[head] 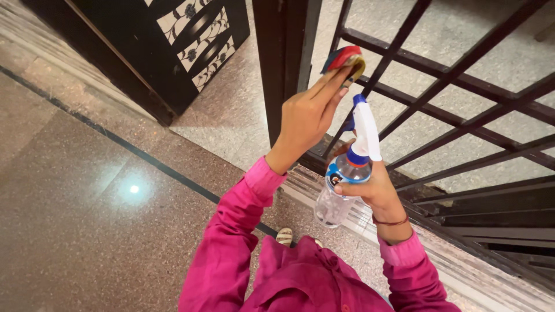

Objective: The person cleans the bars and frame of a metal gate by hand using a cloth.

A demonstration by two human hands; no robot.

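Note:
My left hand (306, 118) is raised and grips a small red, blue and yellow sponge (346, 58), pressing it against a black bar of the metal grille gate (457, 75). My right hand (370, 193) holds a clear plastic spray bottle (338, 193) with a white and blue trigger head, upright, just below the sponge and close to the grille. Both arms wear bright pink sleeves.
A black vertical gate post (283, 63) stands left of the sponge. A dark door with patterned white panels (193, 40) is at the upper left. Polished brown stone floor (87, 190) with a dark inlay line lies left; a ribbed threshold runs under the gate.

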